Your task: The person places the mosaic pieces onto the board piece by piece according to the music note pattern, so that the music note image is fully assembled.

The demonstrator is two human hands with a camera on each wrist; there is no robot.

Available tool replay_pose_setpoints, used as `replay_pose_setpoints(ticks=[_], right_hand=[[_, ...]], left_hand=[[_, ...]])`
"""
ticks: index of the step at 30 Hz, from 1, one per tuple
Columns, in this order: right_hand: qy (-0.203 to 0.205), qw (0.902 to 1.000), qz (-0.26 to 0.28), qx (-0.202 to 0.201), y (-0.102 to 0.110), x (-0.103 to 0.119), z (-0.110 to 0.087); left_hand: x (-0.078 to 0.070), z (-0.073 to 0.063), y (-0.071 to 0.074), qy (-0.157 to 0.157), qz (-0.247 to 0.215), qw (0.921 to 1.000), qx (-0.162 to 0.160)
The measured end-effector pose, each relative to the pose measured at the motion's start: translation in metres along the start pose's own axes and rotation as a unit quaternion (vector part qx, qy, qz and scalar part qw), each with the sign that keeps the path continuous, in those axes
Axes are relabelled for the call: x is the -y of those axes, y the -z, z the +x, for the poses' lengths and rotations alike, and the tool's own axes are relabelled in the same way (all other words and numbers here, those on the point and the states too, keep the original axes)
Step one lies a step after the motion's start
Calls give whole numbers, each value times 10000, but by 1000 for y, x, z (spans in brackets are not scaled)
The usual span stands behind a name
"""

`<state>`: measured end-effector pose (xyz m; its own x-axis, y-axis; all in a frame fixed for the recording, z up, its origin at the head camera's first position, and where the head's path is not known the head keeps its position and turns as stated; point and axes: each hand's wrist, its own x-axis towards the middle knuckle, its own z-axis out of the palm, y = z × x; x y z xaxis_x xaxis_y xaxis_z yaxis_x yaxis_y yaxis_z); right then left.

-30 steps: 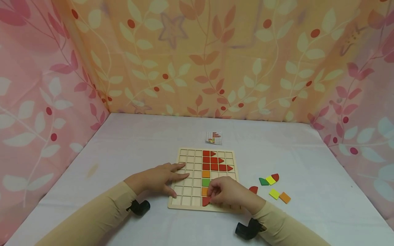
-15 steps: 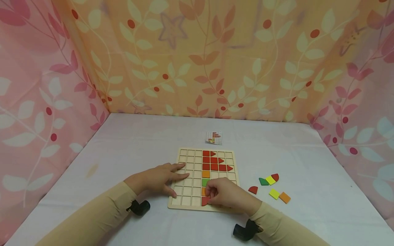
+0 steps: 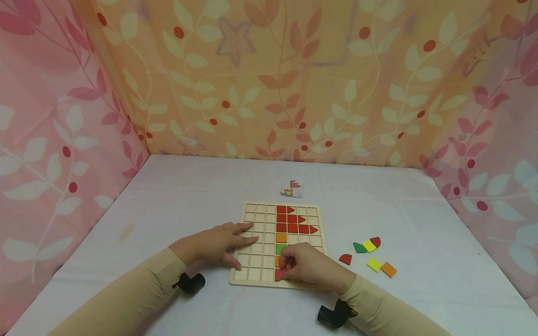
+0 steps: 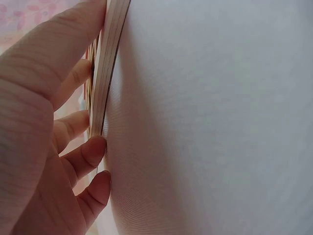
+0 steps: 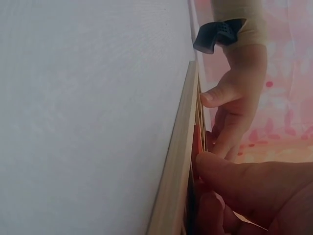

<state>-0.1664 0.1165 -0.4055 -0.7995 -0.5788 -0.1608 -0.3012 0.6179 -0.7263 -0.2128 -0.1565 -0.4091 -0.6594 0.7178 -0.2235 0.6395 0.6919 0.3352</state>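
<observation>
Left hand [image 3: 216, 243]: fingers spread, two fingertips laid over the left cells of the wooden grid board [image 3: 256, 260], thumb at its near left edge. Right hand [image 3: 313, 265]: fingers curled in, thumb and forefinger pinching a red piece [image 3: 279, 275] at the row of cells nearest the person. From where I stand, can't tell whether that piece sits fully down in its cell; the knuckles cover its right side.

Directly beyond the right fingers, in the same column: lower orange square [image 3: 278, 261], partly hidden by the hand, then green square [image 3: 280, 249], then upper orange square [image 3: 281, 238]. Farther beyond, three rows of red tiles [image 3: 292, 228], each ending in a point toward the right; longest row nearest the fingers.

Past the board's far edge, well apart from both hands: small printed card [image 3: 292, 188] on the desk [image 3: 176, 196], lying flat.

To the right of the right fingers, loose on the desk: rounded red piece [image 3: 345, 259] closest; farther out, green piece [image 3: 360, 248], yellow square and second rounded red piece [image 3: 376, 242] clustered, with another yellow tile [image 3: 374, 265] and orange tile [image 3: 388, 269] just nearer the person.
</observation>
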Motion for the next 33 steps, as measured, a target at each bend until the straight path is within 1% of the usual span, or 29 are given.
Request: replay_pose_setpoints(ticks=[7,13,18,21,27,33], right_hand=[[-60,10000,26,-37,1,2,-1],[-76,9997,-221,-84,9,1,-3],[40,9986,-432,-300,27,-3,-7],[-38,9979,-472,-441,39,-8,-11],[-329,9964,-379,-682,64,-20,-23],[-708,9928,-315,-913,86,-36,-38]], left_hand=[[-2,-1,2,-3,-25,10000,3],[-2,-1,1,-6,-32,10000,-26],[-2,-1,0,54,-19,10000,-9],[-1,0,0,92,-38,9999,12],[-1,1,-1,125,-50,9999,30],[0,0,-1,161,-61,9998,63]])
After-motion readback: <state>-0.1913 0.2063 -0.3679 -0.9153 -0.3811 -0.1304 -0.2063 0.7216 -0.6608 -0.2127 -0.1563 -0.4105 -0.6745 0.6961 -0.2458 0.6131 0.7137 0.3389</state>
